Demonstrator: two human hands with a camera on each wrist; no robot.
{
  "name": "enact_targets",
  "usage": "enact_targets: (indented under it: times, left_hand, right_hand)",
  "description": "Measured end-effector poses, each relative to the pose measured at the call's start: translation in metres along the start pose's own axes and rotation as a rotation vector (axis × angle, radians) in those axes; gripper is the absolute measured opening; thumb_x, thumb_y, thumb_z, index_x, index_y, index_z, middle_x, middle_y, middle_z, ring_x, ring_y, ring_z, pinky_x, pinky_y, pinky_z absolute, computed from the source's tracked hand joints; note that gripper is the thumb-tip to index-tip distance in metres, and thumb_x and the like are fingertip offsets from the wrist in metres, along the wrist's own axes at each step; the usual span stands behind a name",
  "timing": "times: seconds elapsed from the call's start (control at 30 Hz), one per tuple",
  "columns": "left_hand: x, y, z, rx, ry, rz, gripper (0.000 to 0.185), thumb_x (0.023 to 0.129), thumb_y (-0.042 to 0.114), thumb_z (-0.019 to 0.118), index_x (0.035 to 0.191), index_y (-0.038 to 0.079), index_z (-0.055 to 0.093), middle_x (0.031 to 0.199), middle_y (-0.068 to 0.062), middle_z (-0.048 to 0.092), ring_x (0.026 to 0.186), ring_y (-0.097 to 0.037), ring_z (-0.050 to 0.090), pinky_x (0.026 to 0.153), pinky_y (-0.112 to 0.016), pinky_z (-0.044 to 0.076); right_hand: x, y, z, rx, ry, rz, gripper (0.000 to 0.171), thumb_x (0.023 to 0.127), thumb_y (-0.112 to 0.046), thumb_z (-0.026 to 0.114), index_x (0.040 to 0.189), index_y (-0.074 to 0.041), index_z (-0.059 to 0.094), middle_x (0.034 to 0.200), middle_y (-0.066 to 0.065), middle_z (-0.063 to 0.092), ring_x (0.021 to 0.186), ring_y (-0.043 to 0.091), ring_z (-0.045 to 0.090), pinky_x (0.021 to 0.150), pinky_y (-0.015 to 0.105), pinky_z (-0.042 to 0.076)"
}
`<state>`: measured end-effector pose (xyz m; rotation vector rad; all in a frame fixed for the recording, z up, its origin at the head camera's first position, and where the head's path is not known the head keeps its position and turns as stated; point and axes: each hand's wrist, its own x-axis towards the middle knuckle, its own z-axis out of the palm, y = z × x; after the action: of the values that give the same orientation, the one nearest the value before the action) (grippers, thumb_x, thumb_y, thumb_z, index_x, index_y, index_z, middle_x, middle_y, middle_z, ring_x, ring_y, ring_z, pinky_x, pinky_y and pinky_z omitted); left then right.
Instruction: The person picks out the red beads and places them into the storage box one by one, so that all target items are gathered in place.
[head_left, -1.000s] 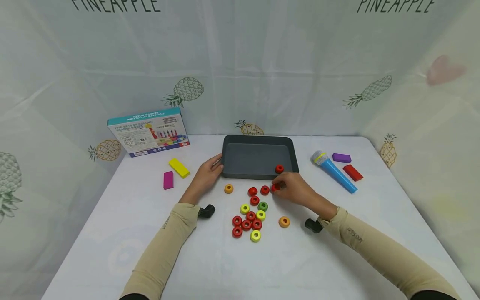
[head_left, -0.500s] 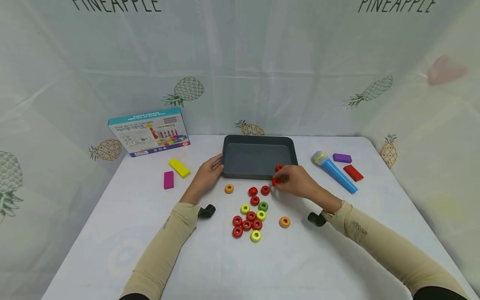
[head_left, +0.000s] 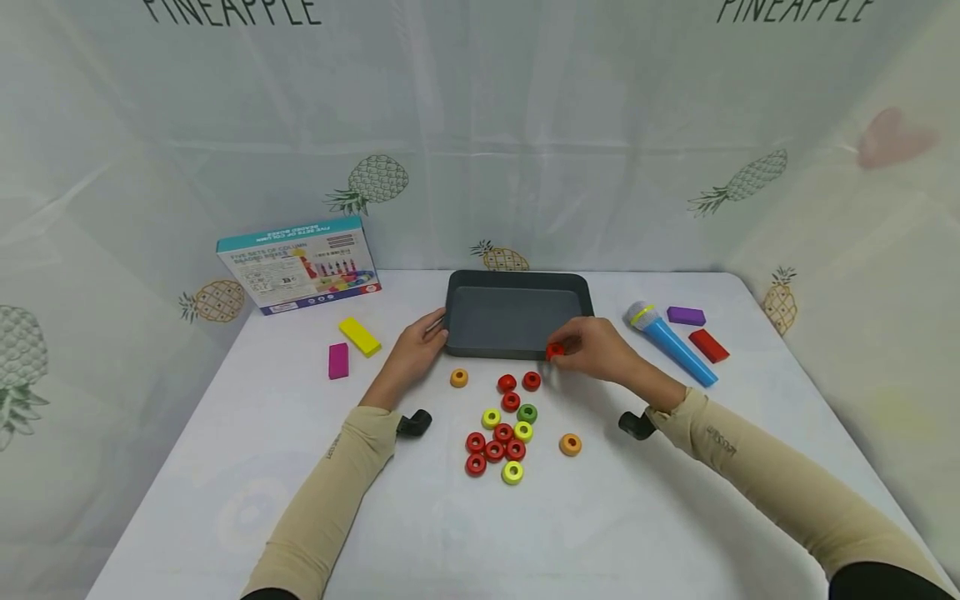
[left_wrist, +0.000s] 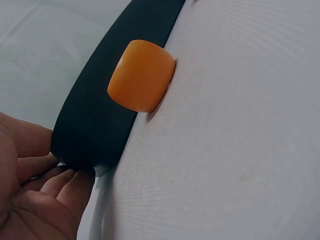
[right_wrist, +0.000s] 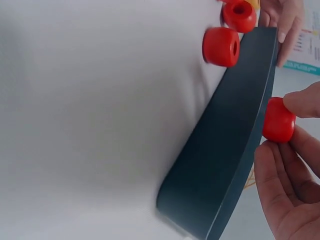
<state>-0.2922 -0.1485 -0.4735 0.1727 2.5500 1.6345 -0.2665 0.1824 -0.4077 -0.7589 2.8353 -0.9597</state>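
A dark grey tray (head_left: pixel 517 283) sits at the table's middle back. My right hand (head_left: pixel 592 347) pinches a red ring bead (head_left: pixel 554 352) just above the tray's near right rim; the right wrist view shows the bead (right_wrist: pixel 278 120) between thumb and fingers beside the tray wall (right_wrist: pixel 225 150). My left hand (head_left: pixel 416 343) rests its straight fingers against the tray's near left corner (left_wrist: pixel 85 145). An orange bead (head_left: pixel 458 377) lies just in front of the tray, and close up (left_wrist: pixel 141 75) against its wall. Several red, yellow and green beads (head_left: pixel 504 433) lie clustered nearer me.
A boxed bead set (head_left: pixel 298 264) stands at the back left, with a yellow block (head_left: pixel 358 336) and a magenta block (head_left: pixel 337 360) in front. At the right lie a blue toy microphone (head_left: pixel 670 343), a purple block (head_left: pixel 686 316) and a red block (head_left: pixel 708 345).
My right hand lifted a red bead from the table and carried it up to the tray's near right rim, now hiding the red bead inside. The left hand stayed put.
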Motion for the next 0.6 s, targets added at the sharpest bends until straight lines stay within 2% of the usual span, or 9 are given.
enact_targets:
  times: [0.37, 0.6]
  left_hand:
    - [0.000, -0.001, 0.001, -0.004, 0.003, -0.008, 0.053, 0.106, 0.021, 0.053, 0.158, 0.018, 0.038, 0.164, -0.006, 0.036, 0.146, -0.020, 0.045, 0.120, -0.037, 0.040]
    - [0.001, -0.002, 0.001, 0.005, -0.004, -0.010, 0.053, 0.107, 0.022, 0.052, 0.158, 0.018, 0.038, 0.164, -0.006, 0.037, 0.146, -0.020, 0.045, 0.120, -0.038, 0.040]
  right_hand:
    - [0.019, 0.007, -0.009, -0.023, 0.010, 0.066, 0.025, 0.085, -0.008, 0.078, 0.110, -0.002, 0.077, 0.103, 0.013, 0.073, 0.091, 0.024, 0.070, 0.082, 0.041, 0.063]
    - [0.032, 0.015, -0.013, -0.050, 0.004, 0.132, 0.031, 0.087, -0.009, 0.076, 0.116, 0.001, 0.074, 0.108, 0.018, 0.073, 0.094, 0.027, 0.068, 0.080, 0.039, 0.062]
